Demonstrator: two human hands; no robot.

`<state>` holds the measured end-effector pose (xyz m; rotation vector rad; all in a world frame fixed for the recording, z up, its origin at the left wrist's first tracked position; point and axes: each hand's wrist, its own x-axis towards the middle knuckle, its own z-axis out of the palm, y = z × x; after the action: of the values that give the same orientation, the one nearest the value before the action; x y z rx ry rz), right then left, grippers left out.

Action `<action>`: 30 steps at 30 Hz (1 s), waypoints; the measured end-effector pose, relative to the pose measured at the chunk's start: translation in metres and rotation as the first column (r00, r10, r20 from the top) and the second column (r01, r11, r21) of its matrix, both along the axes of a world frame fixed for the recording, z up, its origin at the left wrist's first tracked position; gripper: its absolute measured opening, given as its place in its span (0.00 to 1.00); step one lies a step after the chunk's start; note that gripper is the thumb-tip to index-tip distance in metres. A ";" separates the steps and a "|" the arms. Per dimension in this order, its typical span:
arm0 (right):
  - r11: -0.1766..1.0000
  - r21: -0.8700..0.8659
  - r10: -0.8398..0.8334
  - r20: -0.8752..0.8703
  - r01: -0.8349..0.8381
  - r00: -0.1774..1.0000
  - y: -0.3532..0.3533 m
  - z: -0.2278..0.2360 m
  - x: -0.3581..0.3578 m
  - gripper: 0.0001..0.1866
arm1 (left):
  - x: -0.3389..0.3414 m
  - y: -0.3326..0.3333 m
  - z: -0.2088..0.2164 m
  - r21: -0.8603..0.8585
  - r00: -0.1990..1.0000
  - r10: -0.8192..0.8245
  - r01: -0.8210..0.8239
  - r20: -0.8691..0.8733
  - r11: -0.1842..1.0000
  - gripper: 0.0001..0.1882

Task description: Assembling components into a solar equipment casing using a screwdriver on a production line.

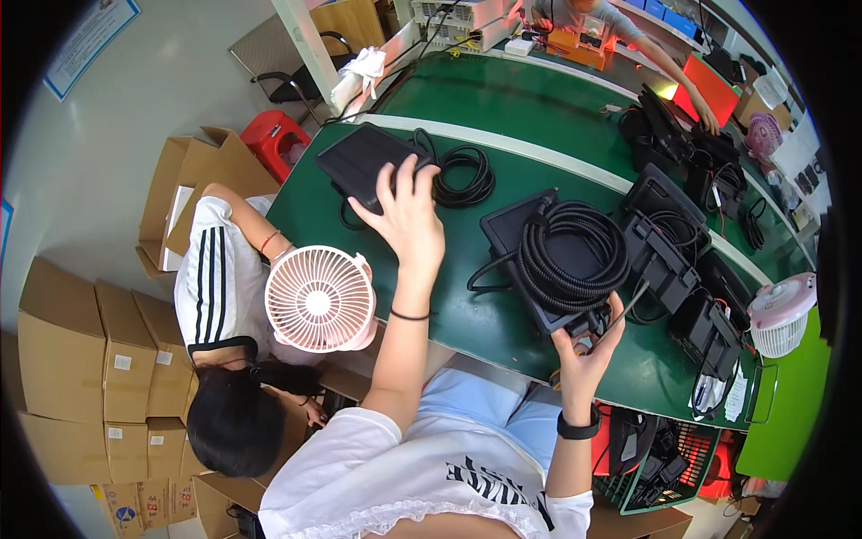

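Note:
My left hand [411, 216] has its fingers spread over the near right corner of a flat black box [364, 162], touching it. A thin black cable coil [467, 175] lies just right of that box. My right hand [588, 364] grips the near edge of a black flat device [507, 225], thumb and forefinger apart around its corner. On top of the device rests a thick coil of ribbed black cable [575, 251], which hides much of it. Wires show between the right fingers, but their ends are hard to make out.
Several black devices [669, 260] line the green table's right side beside a pink fan [781, 314]. Another pink fan [316, 301] stands at the left, near a seated co-worker [238, 413]. A green basket [664, 476] sits below the right edge. Another person's arm [664, 67] reaches across the far bench.

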<state>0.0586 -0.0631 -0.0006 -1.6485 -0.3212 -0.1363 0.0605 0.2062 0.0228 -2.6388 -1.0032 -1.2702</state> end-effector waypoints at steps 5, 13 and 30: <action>0.994 0.042 0.093 0.095 -0.097 0.991 0.029 0.003 0.026 0.47 | 0.019 0.048 0.001 -0.043 0.984 0.157 -0.154 0.083 0.987 0.22; 0.991 -0.047 0.137 0.244 -0.129 0.960 0.094 0.005 0.050 0.44 | 0.017 0.046 0.011 -0.076 0.949 0.304 -0.298 0.090 0.952 0.20; 0.890 0.224 0.385 0.097 -0.397 0.918 0.108 -0.001 0.034 0.33 | -0.027 -0.045 0.035 0.052 0.780 -0.395 0.425 0.485 0.904 0.12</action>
<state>0.0922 0.0445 -0.0013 -1.3136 -0.6449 0.0873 0.0335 0.1607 0.0580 -2.7379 -0.4906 -2.1118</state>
